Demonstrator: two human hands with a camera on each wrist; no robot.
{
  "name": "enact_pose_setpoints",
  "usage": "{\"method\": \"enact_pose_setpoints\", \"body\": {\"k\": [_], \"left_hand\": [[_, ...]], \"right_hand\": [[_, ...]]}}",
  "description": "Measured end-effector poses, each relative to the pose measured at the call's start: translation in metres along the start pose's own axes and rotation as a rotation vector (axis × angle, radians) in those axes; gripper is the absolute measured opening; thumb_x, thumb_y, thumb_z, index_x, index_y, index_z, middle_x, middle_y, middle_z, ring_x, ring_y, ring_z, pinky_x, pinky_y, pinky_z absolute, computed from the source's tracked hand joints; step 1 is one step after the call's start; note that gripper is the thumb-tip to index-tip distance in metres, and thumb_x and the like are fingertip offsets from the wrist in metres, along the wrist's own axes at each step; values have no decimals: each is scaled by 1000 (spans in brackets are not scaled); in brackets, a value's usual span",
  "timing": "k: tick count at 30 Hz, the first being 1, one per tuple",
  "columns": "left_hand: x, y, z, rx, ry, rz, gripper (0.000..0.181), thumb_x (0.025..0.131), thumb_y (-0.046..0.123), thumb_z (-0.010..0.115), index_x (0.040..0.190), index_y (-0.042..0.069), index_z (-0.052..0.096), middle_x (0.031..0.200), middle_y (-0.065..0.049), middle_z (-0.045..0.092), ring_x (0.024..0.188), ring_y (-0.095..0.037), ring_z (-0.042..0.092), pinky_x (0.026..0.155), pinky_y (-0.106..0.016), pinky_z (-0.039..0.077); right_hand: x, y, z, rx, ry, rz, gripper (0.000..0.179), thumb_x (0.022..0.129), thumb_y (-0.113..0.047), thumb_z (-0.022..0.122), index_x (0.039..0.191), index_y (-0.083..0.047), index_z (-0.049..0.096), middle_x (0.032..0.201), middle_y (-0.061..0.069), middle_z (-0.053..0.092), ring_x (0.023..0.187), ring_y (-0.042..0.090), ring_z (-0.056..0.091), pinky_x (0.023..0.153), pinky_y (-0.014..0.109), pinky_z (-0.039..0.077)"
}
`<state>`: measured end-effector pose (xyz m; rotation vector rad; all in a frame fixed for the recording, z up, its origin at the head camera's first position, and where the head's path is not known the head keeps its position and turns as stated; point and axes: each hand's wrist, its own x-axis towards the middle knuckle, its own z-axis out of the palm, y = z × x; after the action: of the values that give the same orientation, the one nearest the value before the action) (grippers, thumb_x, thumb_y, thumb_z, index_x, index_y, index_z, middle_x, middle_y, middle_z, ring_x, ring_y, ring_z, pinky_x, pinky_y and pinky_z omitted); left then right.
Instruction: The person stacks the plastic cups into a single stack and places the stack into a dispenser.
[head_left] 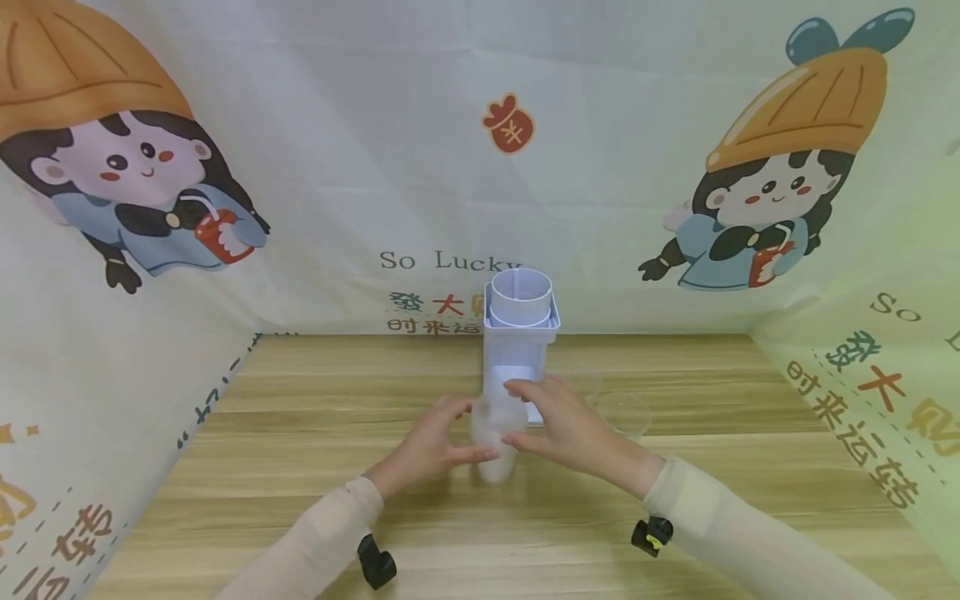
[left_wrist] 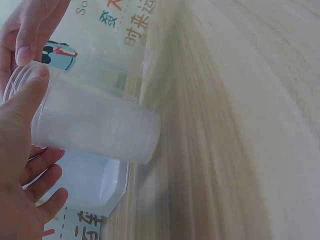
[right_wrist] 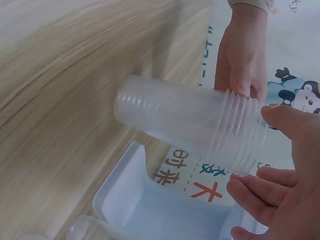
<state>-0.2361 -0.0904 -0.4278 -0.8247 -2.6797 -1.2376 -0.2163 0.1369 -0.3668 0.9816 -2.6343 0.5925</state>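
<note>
A stack of clear plastic cups (head_left: 497,460) stands between my two hands, just in front of a pale blue plastic holder (head_left: 513,350) with a round tube at its top. My left hand (head_left: 431,446) grips the stack near the rims, thumb laid over the rim edge in the left wrist view. From the other side, my right hand (head_left: 566,429) holds the same rims between thumb and fingers. Several nested rims of the cup stack (right_wrist: 240,130) show in the right wrist view, and its narrow base points down toward the table.
Clear round plastic pieces (head_left: 624,414) lie on the wooden table (head_left: 337,375) to the right of the holder. Printed cloth (head_left: 360,167) hangs behind the table and along both sides.
</note>
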Motion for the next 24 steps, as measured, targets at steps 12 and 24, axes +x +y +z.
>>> {"method": "enact_pose_setpoints", "body": {"k": [12,24], "left_hand": [[-3,22,5,5,10,50,74,75,35,85,138,10,55,135,-8,61,120,-25,54,101,-50,50],[0,29,13,-6,4,42,75,70,33,87,136,10,58,136,-13,62,118,-31,60,97,-51,53]], "right_hand": [[-19,1,-13,-51,-20,38,69,80,-39,81,134,-5,56,116,9,72,110,26,64,107,52,45],[-28,2,-19,-67,-50,31,68,81,-41,78,135,-6,56,113,8,72,109,26,63,110,54,41]]}}
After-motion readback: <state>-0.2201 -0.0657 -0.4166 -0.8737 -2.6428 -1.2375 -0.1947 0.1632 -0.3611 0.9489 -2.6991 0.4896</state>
